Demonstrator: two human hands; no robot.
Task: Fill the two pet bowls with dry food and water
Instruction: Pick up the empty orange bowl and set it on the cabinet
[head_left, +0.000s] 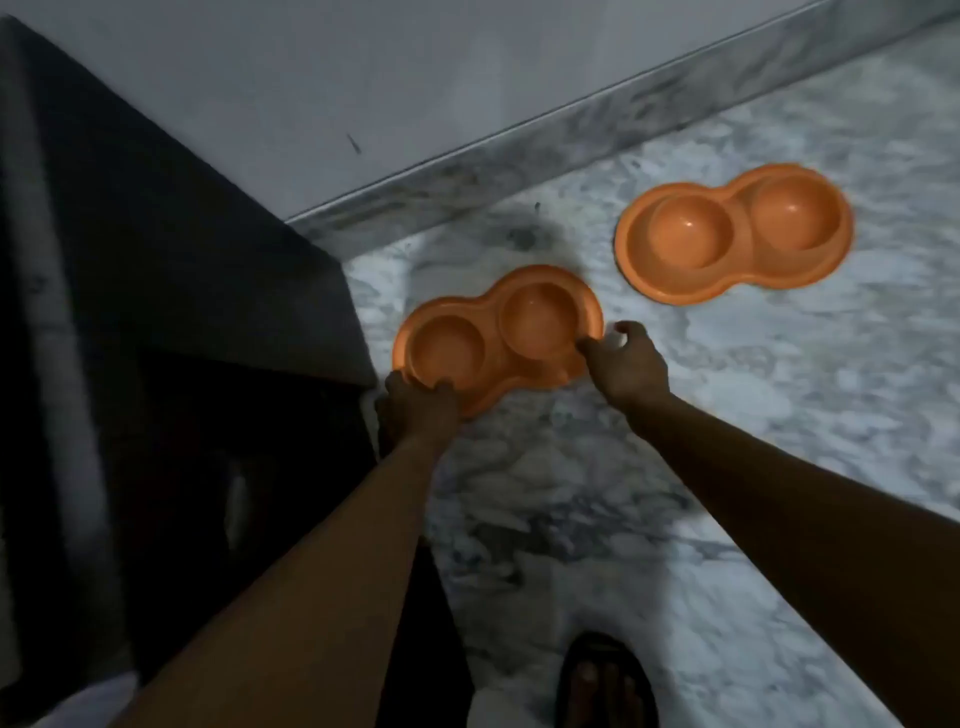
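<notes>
A grey-veined marble floor (753, 415) meets a pale wall (311, 78) at a marble skirting (571, 130). The left hand (415, 405) grips the near rim of a smooth orange double bowl (493, 338); the right hand (626, 364) pinches its far end, fingers narrowly curled. A second double bowl (732, 239) lies well beyond the right fingers, open floor around it. Dark furniture (156, 312) stands left of the left fingers.

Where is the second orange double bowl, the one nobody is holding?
In the head view, the free bowl lies on the marble floor at upper right, near the skirting, apart from the held bowl.
</notes>
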